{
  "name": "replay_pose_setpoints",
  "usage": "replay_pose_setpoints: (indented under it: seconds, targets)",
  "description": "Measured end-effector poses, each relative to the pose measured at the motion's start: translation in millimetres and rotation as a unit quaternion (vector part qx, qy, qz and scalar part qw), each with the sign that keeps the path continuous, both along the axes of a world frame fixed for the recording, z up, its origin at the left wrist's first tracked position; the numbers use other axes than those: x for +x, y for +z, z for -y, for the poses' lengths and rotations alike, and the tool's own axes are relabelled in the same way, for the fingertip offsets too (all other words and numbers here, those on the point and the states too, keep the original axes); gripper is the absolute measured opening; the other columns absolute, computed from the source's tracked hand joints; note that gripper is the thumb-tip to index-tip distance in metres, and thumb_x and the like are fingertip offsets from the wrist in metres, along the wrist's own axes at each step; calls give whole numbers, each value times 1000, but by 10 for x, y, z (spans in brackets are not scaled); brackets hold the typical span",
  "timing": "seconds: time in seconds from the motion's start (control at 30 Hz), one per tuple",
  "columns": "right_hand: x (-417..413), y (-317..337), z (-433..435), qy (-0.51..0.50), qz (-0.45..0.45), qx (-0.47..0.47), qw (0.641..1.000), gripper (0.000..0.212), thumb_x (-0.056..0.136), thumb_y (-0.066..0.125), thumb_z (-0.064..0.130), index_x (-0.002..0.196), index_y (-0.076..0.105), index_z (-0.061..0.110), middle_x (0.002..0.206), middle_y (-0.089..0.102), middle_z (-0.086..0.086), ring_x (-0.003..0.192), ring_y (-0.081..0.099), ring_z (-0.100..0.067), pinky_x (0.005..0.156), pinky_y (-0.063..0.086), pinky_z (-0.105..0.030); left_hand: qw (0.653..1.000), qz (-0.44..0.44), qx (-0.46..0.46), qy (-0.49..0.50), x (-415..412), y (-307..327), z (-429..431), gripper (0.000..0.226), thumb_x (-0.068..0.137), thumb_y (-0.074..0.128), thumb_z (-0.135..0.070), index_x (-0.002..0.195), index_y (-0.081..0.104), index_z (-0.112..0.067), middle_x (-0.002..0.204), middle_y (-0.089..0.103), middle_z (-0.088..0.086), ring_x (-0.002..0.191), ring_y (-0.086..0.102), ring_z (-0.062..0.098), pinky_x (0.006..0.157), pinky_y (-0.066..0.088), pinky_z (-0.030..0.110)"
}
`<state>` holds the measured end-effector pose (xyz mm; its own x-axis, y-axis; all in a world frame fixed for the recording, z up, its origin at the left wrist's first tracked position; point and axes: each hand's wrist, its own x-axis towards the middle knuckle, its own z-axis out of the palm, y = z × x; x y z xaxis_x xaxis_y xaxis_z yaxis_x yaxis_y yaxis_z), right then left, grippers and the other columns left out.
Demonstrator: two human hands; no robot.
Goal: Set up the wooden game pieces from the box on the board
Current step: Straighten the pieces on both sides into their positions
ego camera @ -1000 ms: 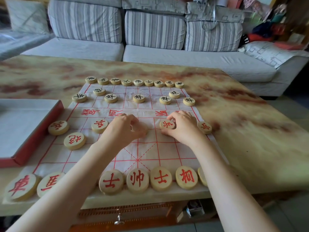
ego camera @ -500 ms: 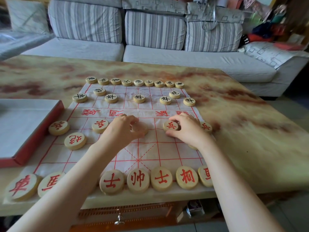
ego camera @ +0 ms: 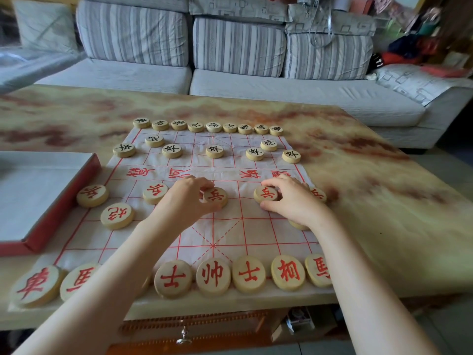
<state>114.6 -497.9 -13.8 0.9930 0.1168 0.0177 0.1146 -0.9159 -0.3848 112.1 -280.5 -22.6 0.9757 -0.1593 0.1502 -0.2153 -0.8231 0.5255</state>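
Note:
A white cloth board (ego camera: 225,231) with red grid lines lies on the table. Round wooden pieces with black characters (ego camera: 214,151) fill its far rows. Pieces with red characters (ego camera: 213,276) line the near edge. My left hand (ego camera: 184,201) pinches a red soldier piece (ego camera: 216,197) at the board's centre column. My right hand (ego camera: 291,198) grips another red soldier piece (ego camera: 266,194) two columns to the right. Both pieces rest on the cloth. More red soldiers (ego camera: 92,195) and a red cannon (ego camera: 117,215) sit to the left. My right wrist partly hides one piece (ego camera: 298,224).
An open red box (ego camera: 58,206) with a grey inside lies left of the board. The marbled table (ego camera: 371,201) reaches to a grey sofa (ego camera: 281,93) with striped cushions behind. A drawer with a metal knob (ego camera: 183,338) sits below the near edge.
My left hand's fingers have opened a little, so the centre soldier piece now shows. My right hand has slid its soldier piece slightly to the right along its row.

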Motion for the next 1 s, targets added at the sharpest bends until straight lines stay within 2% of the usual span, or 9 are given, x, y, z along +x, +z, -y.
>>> replay_pose_setpoints:
  seconds: [0.17,0.37,0.6,0.8,1.0]
  targets:
    - [9,-15,5,1,5,-6,1000,53,81,64,37,131,49,29,136,48,-1,128,40,-21,108,29,-40,1000,-11,-6,-7,9,7,-9,53,76,70,-35,124,56,-17,114,61,4,100,59,17,82,46,28]
    - [8,-31,13,2,3,-1,1000,54,81,64,37,131,48,29,137,47,-2,129,40,-21,108,30,-42,1000,-10,0,-6,16,6,-6,51,78,69,-31,125,55,-19,116,60,4,100,57,17,77,38,23]
    - [2,-31,13,-1,-3,7,1000,54,80,64,38,131,48,31,136,47,-1,127,42,-23,107,33,-42,1000,-12,6,-6,18,9,-3,52,79,67,-33,127,52,-20,117,59,5,101,56,17,77,40,24]
    - [-27,12,1,-3,7,13,1000,45,77,68,39,119,56,28,115,55,3,112,51,-20,101,37,-38,1000,-13,7,-8,21,7,0,51,79,67,-32,127,53,-20,117,58,4,101,56,16,76,39,23]
    - [-44,29,-9,-1,7,10,1000,47,77,69,38,121,56,27,116,55,3,114,52,-19,102,35,-39,1000,-11,3,-4,24,6,-1,51,79,68,-32,126,53,-20,115,57,3,99,55,15,75,36,22]
